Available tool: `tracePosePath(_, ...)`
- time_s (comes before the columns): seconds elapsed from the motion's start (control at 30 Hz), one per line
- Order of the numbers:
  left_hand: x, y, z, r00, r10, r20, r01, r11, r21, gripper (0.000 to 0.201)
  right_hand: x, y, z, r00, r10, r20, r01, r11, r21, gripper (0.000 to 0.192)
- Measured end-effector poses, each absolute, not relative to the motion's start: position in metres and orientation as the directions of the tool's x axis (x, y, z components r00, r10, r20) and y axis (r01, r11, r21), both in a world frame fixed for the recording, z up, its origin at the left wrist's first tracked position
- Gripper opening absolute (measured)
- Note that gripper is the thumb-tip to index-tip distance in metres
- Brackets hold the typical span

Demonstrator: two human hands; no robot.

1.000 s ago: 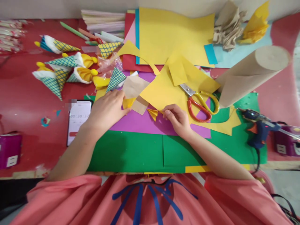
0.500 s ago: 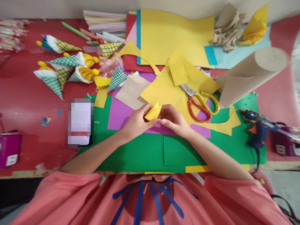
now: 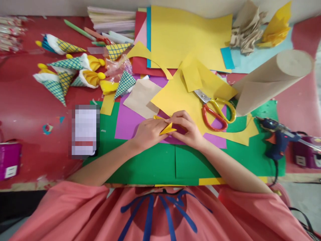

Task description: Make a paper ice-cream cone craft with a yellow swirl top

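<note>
A small piece of folded yellow paper [image 3: 167,129] is pinched between my two hands, its pointed end toward the right. My left hand [image 3: 149,133] grips it from the left, with the fingers covering its middle. My right hand [image 3: 186,128] closes on it from the other side with thumb and fingertips. Below the hands lies a purple sheet [image 3: 125,124] on a green sheet [image 3: 140,164]. Just beyond them is a large yellow sheet [image 3: 173,97], with a beige paper piece [image 3: 141,97] to its left. Scissors [image 3: 214,115] with red and yellow handles rest on the yellow sheet.
At right stand a roll of brown paper [image 3: 271,83] and a blue glue gun [image 3: 278,139]. A phone [image 3: 85,130] with a blurred screen lies at left. Several checked paper cones [image 3: 51,88] sit beyond it. Stacked coloured sheets [image 3: 190,36] and crumpled brown paper [image 3: 247,33] line the back.
The folded yellow paper has been turned and lowered slightly, its tip now pointing right instead of up. My left fingers have come over it, and my right fingers have closed in.
</note>
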State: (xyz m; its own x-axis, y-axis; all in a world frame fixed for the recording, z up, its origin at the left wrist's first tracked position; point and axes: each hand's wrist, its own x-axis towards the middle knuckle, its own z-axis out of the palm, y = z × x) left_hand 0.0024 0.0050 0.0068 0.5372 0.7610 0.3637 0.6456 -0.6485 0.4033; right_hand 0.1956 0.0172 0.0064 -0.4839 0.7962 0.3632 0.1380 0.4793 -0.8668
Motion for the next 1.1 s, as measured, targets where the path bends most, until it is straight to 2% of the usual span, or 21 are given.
tracePosePath(0.1, 0.004, 0.004, 0.005, 0.553, 0.732, 0.398, 0.606, -0.681, 0.411, 0.019, 0.197, 0.018, 0.008, -0.459, 0.816, 0.351, 0.140, 0.457, -0.879, 0.013)
tracePosePath(0.17, 0.003, 0.005, 0.006, 0.555, 0.743, 0.374, 0.595, -0.668, 0.446, 0.029, 0.198, 0.017, 0.008, -0.447, 0.836, 0.318, 0.071, 0.388, -0.919, 0.009)
tracePosePath(0.27, -0.002, 0.010, 0.011, 0.540, 0.785, 0.304, 0.614, -0.615, 0.496, 0.047, 0.198, 0.017, 0.006, -0.387, 0.907, 0.167, -0.060, 0.155, -0.986, 0.012)
tracePosePath(0.33, -0.007, 0.015, 0.016, 0.507, 0.820, 0.266, 0.659, -0.568, 0.493, 0.045, 0.197, 0.017, 0.005, -0.309, 0.951, 0.014, -0.118, -0.024, -0.993, 0.017)
tracePosePath(0.43, -0.016, 0.024, 0.024, 0.419, 0.864, 0.279, 0.753, -0.503, 0.424, 0.039, 0.196, 0.018, 0.003, -0.256, 0.957, -0.140, -0.180, -0.190, -0.965, 0.026)
tracePosePath(0.5, -0.023, 0.030, 0.029, 0.344, 0.889, 0.301, 0.838, -0.436, 0.329, 0.032, 0.194, 0.019, 0.003, -0.275, 0.942, -0.194, -0.207, -0.255, -0.944, 0.032)
tracePosePath(0.6, -0.030, 0.035, 0.036, 0.266, 0.902, 0.339, 0.906, -0.355, 0.232, 0.025, 0.192, 0.018, 0.006, -0.272, 0.935, -0.227, -0.217, -0.290, -0.932, 0.038)
tracePosePath(0.67, -0.030, 0.032, 0.042, 0.256, 0.893, 0.370, 0.904, -0.357, 0.235, 0.021, 0.191, 0.017, 0.008, -0.264, 0.942, -0.206, -0.213, -0.265, -0.940, 0.036)
tracePosePath(0.77, -0.022, 0.017, 0.051, 0.285, 0.848, 0.447, 0.828, -0.453, 0.331, 0.015, 0.192, 0.017, 0.008, -0.250, 0.959, -0.134, -0.167, -0.179, -0.969, 0.032)
tracePosePath(0.83, -0.012, 0.005, 0.052, 0.322, 0.852, 0.412, 0.690, -0.509, 0.514, 0.013, 0.193, 0.017, 0.007, -0.230, 0.966, -0.115, -0.131, -0.148, -0.980, 0.031)
tracePosePath(0.87, -0.006, -0.001, 0.050, 0.310, 0.886, 0.345, 0.596, -0.464, 0.656, 0.012, 0.194, 0.017, 0.007, -0.223, 0.968, -0.115, -0.122, -0.145, -0.982, 0.030)
tracePosePath(0.93, 0.007, -0.010, 0.043, 0.276, 0.956, 0.099, 0.388, -0.205, 0.898, 0.019, 0.194, 0.017, 0.006, -0.223, 0.967, -0.122, -0.128, -0.153, -0.980, 0.029)
tracePosePath(0.97, 0.012, -0.014, 0.039, 0.293, 0.956, -0.023, 0.290, -0.066, 0.955, 0.025, 0.194, 0.016, 0.006, -0.228, 0.966, -0.121, -0.135, -0.154, -0.979, 0.029)
tracePosePath(1.03, 0.020, -0.017, 0.032, 0.339, 0.924, -0.176, 0.159, 0.128, 0.979, 0.029, 0.193, 0.016, 0.007, -0.231, 0.966, -0.113, -0.143, -0.149, -0.978, 0.030)
tracePosePath(1.1, 0.023, -0.017, 0.028, 0.361, 0.908, -0.211, 0.129, 0.175, 0.976, 0.030, 0.193, 0.016, 0.007, -0.228, 0.967, -0.114, -0.141, -0.148, -0.979, 0.031)
